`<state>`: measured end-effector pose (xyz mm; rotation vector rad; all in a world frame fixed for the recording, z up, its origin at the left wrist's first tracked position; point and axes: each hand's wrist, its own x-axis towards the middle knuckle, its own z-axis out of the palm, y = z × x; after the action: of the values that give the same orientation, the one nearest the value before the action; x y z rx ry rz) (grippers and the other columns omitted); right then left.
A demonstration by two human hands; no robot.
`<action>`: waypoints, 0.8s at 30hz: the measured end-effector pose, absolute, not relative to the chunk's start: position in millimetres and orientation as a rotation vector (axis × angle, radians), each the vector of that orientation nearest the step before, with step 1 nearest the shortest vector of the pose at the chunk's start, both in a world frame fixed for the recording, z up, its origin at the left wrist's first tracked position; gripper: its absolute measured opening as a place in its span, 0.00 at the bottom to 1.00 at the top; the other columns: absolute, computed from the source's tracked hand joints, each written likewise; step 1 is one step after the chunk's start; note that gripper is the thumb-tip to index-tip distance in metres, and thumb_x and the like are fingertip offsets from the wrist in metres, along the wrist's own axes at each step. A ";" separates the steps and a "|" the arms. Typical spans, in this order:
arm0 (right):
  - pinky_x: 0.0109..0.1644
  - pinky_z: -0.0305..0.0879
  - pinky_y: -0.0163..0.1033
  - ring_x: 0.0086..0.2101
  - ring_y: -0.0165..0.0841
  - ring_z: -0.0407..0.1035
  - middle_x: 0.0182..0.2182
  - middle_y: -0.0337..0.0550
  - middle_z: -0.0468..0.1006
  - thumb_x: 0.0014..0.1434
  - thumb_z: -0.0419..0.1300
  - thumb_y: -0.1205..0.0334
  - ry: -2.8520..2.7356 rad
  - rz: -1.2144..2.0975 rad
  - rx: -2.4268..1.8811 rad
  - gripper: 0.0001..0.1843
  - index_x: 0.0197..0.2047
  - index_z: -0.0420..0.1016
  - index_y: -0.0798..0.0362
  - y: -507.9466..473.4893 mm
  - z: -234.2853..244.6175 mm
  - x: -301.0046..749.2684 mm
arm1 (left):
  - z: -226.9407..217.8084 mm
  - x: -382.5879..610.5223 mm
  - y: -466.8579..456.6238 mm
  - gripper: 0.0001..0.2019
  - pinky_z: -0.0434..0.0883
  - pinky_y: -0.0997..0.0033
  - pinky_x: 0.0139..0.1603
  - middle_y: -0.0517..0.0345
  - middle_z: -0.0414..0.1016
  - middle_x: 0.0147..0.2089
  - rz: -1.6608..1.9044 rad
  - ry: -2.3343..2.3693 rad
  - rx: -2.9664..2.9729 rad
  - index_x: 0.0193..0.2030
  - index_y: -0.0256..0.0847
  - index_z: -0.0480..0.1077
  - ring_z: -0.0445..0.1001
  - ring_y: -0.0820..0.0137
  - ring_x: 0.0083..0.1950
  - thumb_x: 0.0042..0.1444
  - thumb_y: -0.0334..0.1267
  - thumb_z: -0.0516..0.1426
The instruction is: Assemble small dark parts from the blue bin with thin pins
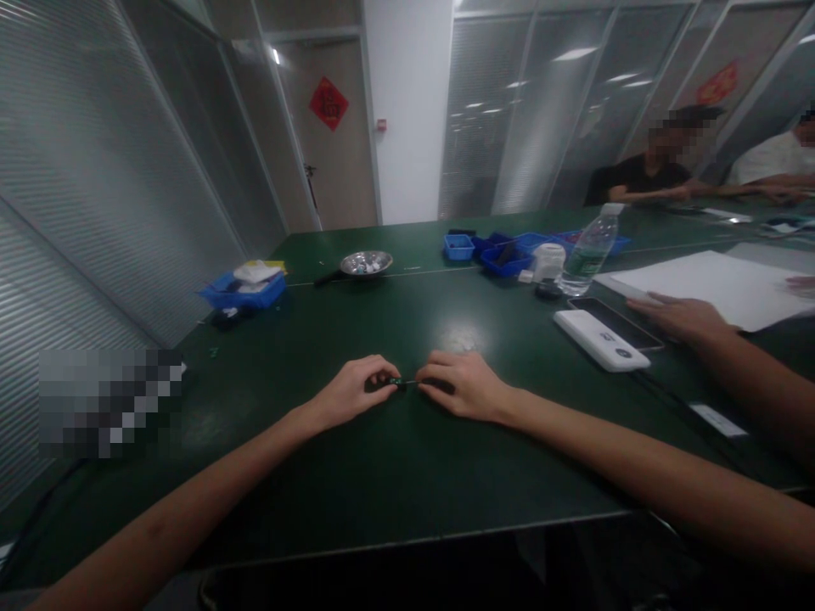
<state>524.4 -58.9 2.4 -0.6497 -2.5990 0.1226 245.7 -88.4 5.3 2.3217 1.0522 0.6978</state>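
Low over the green table, my left hand pinches a small dark piece with green on it between thumb and fingertips. A thin, pale, rod-like bit runs from that piece toward my right hand. My right hand's thumb and fingers are closed together at the rod's other end. What exactly those right fingertips grip is too small to make out. The two hands face each other with a narrow gap between them.
Beyond my hands are a metal pan with small items, a blue bin and several blue trays. To the right are a water bottle, a white power bank, a phone and a co-worker's hand on white paper.
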 end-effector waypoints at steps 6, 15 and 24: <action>0.35 0.61 0.36 0.34 0.31 0.70 0.42 0.44 0.77 0.72 0.57 0.56 -2.601 0.175 -0.645 0.13 0.52 0.78 0.51 -58.9 3.9 524.3 | 6.2 245.2 -89.2 0.09 0.71 0.68 0.45 0.54 0.77 0.47 0.689 1.032 2.324 0.51 0.42 0.76 0.74 0.67 0.44 0.67 0.39 0.60; 0.35 0.62 0.36 0.34 0.31 0.70 0.42 0.45 0.76 0.74 0.54 0.55 -2.633 0.126 -0.595 0.15 0.55 0.77 0.51 -58.0 2.2 519.8 | 3.6 247.7 -88.7 0.10 0.71 0.68 0.45 0.54 0.76 0.47 0.666 0.998 2.349 0.52 0.42 0.75 0.74 0.67 0.44 0.68 0.40 0.60; 0.37 0.66 0.36 0.35 0.31 0.72 0.44 0.46 0.76 0.75 0.54 0.54 -2.591 0.189 -0.555 0.16 0.56 0.76 0.52 -59.7 3.2 508.9 | 6.3 248.4 -89.1 0.10 0.72 0.64 0.50 0.52 0.75 0.48 0.652 1.014 2.382 0.52 0.43 0.75 0.73 0.63 0.49 0.66 0.40 0.60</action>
<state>508.9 -59.7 3.2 -0.5548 -2.5913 0.1891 248.4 -89.1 6.3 2.3815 1.0144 0.6521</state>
